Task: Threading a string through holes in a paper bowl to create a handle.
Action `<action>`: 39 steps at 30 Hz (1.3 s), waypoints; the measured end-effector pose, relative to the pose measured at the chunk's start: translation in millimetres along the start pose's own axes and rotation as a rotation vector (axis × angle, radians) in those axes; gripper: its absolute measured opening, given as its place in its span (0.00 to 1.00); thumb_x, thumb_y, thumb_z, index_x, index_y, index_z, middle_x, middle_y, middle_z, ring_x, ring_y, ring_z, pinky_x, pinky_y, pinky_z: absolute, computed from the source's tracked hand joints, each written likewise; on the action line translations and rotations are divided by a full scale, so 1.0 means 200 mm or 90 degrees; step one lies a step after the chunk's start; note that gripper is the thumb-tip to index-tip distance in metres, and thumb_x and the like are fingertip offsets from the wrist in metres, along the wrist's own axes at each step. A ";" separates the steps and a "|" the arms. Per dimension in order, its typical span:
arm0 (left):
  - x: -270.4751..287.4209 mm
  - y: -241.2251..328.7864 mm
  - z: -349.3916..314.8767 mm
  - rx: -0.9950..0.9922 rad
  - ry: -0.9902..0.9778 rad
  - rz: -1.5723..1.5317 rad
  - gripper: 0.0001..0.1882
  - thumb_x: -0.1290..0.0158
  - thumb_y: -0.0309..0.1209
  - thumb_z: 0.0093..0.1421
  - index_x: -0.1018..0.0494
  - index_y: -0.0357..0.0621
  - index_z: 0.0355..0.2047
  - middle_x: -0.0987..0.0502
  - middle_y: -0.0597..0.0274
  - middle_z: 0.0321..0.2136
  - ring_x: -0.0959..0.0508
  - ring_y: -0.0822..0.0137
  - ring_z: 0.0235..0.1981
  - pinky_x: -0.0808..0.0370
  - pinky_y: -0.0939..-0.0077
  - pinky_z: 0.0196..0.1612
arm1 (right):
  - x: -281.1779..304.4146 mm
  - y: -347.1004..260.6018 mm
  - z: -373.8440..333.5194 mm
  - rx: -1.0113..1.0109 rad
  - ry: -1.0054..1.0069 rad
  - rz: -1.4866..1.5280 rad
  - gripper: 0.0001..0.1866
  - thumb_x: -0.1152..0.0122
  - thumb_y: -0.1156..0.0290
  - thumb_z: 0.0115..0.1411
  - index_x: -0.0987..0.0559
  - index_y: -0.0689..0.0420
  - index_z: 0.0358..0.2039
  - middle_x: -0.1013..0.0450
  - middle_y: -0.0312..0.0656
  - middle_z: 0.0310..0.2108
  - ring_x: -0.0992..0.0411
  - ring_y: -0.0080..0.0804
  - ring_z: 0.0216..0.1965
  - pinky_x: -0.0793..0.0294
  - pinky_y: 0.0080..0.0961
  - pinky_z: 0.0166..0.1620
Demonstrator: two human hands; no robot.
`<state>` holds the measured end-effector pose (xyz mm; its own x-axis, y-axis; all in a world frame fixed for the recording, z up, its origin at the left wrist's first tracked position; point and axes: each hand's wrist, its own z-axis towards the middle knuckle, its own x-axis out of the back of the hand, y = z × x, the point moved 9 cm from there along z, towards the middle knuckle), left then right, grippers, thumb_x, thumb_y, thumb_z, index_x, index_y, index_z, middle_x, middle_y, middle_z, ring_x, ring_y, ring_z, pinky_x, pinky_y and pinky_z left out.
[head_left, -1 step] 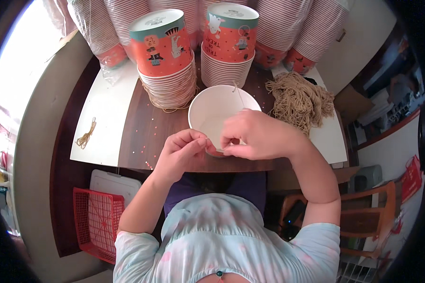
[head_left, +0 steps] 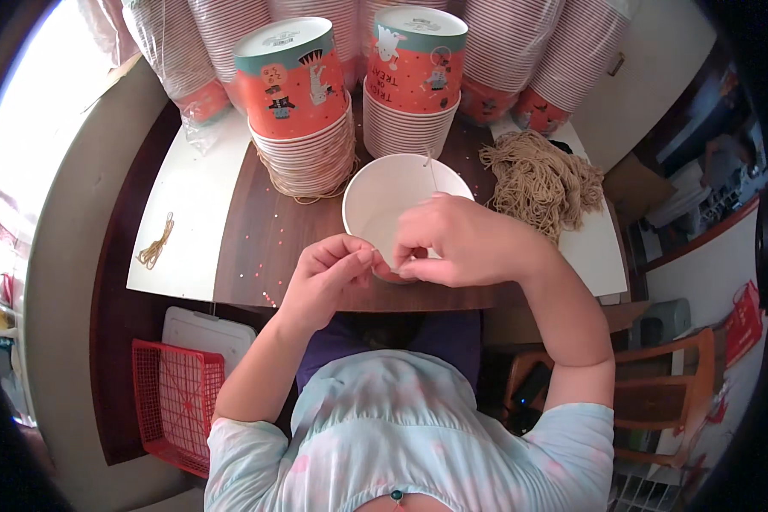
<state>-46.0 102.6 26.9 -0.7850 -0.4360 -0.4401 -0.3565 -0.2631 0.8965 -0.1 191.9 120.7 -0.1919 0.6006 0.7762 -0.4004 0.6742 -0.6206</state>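
Observation:
A white-lined paper bucket (head_left: 374,196) stands open side up near the front edge of the table, between my hands. From a hole at its far rim a thin cord (head_left: 435,177) drops toward my right hand (head_left: 456,243), which is closed over the near side of the bucket with thumb and fingers pinched. My left hand (head_left: 328,277) is at the near left rim, its thumb and forefinger pressed together close to the right fingertips. Whatever the left fingers pinch is too small to make out. Both hands partly cover the bucket's front.
Behind stand two stacks of upside-down orange buckets, the left stack (head_left: 286,94) wound with cord, the right stack (head_left: 418,68) plain. Bagged bucket stacks (head_left: 512,43) line the back. A tan cord heap (head_left: 546,183) lies right; a small cord bundle (head_left: 156,243) lies left. A red basket (head_left: 179,401) is below left.
The bucket has shifted very slightly to the right. My right hand has moved a touch to the left, nearer the left fingertips; my left hand looks nearly still.

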 end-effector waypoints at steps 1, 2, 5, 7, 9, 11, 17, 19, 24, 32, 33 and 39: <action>0.02 -0.02 0.01 0.002 0.014 -0.037 0.06 0.49 0.24 0.60 0.27 0.37 0.38 0.22 0.64 0.34 0.27 0.79 0.32 0.29 0.83 0.38 | 0.00 -0.01 0.02 -0.009 -0.004 -0.002 0.04 0.39 0.73 0.48 0.24 0.58 0.24 0.28 0.39 0.23 0.29 0.36 0.27 0.32 0.31 0.36; 0.00 -0.03 0.01 0.003 0.011 -0.038 0.06 0.49 0.24 0.60 0.27 0.37 0.38 0.22 0.64 0.34 0.27 0.79 0.32 0.29 0.83 0.38 | -0.01 -0.01 0.05 -0.011 -0.003 -0.003 0.04 0.39 0.73 0.48 0.24 0.58 0.24 0.28 0.39 0.23 0.29 0.36 0.27 0.32 0.31 0.36; -0.01 -0.02 -0.01 -0.014 0.032 -0.015 0.08 0.47 0.25 0.60 0.27 0.36 0.39 0.22 0.65 0.34 0.26 0.79 0.34 0.28 0.84 0.38 | -0.05 -0.04 0.09 0.068 0.009 -0.060 0.04 0.39 0.72 0.48 0.24 0.57 0.25 0.28 0.38 0.22 0.30 0.34 0.26 0.32 0.29 0.38; 0.01 -0.01 -0.02 -0.050 0.033 0.048 0.09 0.46 0.23 0.59 0.27 0.36 0.40 0.23 0.65 0.34 0.25 0.78 0.35 0.27 0.84 0.39 | -0.03 -0.05 0.09 0.098 0.083 -0.057 0.04 0.38 0.72 0.47 0.23 0.56 0.25 0.28 0.36 0.22 0.30 0.31 0.25 0.33 0.27 0.39; -0.02 -0.01 -0.04 -0.035 0.025 0.056 0.09 0.45 0.22 0.58 0.27 0.36 0.40 0.23 0.65 0.34 0.25 0.78 0.35 0.27 0.84 0.39 | -0.02 -0.01 0.09 0.045 0.069 0.029 0.05 0.38 0.72 0.48 0.22 0.56 0.26 0.29 0.36 0.22 0.30 0.29 0.25 0.32 0.27 0.39; -0.05 -0.02 -0.05 -0.029 0.022 0.071 0.09 0.45 0.21 0.58 0.27 0.35 0.40 0.23 0.64 0.34 0.24 0.78 0.36 0.27 0.85 0.39 | -0.04 0.02 0.09 -0.013 0.056 0.112 0.05 0.37 0.72 0.48 0.21 0.56 0.27 0.29 0.36 0.22 0.30 0.28 0.25 0.32 0.28 0.40; -0.05 0.04 -0.05 -0.158 0.104 0.162 0.07 0.46 0.20 0.58 0.29 0.35 0.37 0.24 0.67 0.32 0.27 0.81 0.33 0.30 0.88 0.35 | -0.04 0.02 0.08 -0.018 0.110 0.184 0.07 0.35 0.72 0.49 0.21 0.58 0.29 0.29 0.37 0.26 0.29 0.31 0.28 0.32 0.31 0.41; -0.06 0.04 -0.03 -0.164 0.080 0.151 0.05 0.46 0.20 0.59 0.29 0.35 0.36 0.25 0.68 0.31 0.27 0.82 0.32 0.31 0.88 0.35 | 0.08 -0.06 0.04 0.117 0.292 -0.022 0.07 0.35 0.72 0.48 0.22 0.57 0.28 0.29 0.37 0.28 0.30 0.35 0.32 0.32 0.31 0.41; -0.02 0.05 -0.04 -0.157 0.060 0.126 0.04 0.46 0.21 0.59 0.30 0.37 0.34 0.26 0.68 0.31 0.28 0.81 0.31 0.31 0.88 0.35 | 0.18 -0.15 -0.12 0.034 0.419 -0.307 0.06 0.36 0.74 0.47 0.23 0.56 0.27 0.29 0.38 0.28 0.30 0.38 0.33 0.31 0.31 0.38; -0.07 0.07 -0.02 -0.113 -0.006 0.105 0.04 0.47 0.20 0.59 0.30 0.35 0.33 0.25 0.65 0.31 0.27 0.80 0.32 0.30 0.87 0.36 | -0.04 0.01 -0.13 -0.023 0.299 -0.083 0.10 0.38 0.75 0.46 0.23 0.57 0.32 0.28 0.39 0.32 0.29 0.36 0.33 0.31 0.31 0.37; -0.07 0.06 -0.02 -0.112 -0.008 0.105 0.04 0.47 0.20 0.59 0.30 0.35 0.33 0.25 0.65 0.31 0.27 0.80 0.32 0.30 0.87 0.36 | -0.04 -0.03 -0.13 0.025 0.323 -0.107 0.10 0.38 0.75 0.46 0.23 0.56 0.32 0.29 0.39 0.32 0.29 0.37 0.33 0.32 0.32 0.39; -0.02 0.06 -0.03 -0.113 -0.002 0.110 0.04 0.46 0.21 0.58 0.30 0.35 0.33 0.24 0.64 0.31 0.26 0.79 0.32 0.29 0.86 0.36 | -0.01 -0.11 -0.15 -0.013 0.379 -0.224 0.10 0.38 0.75 0.44 0.24 0.54 0.30 0.30 0.38 0.32 0.30 0.38 0.35 0.34 0.33 0.39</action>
<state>-43.7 95.5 39.7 -0.8280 -0.4855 -0.2805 -0.1223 -0.3319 0.9354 36.9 188.9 129.9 0.4729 0.4752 0.7420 -0.3314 0.8762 -0.3499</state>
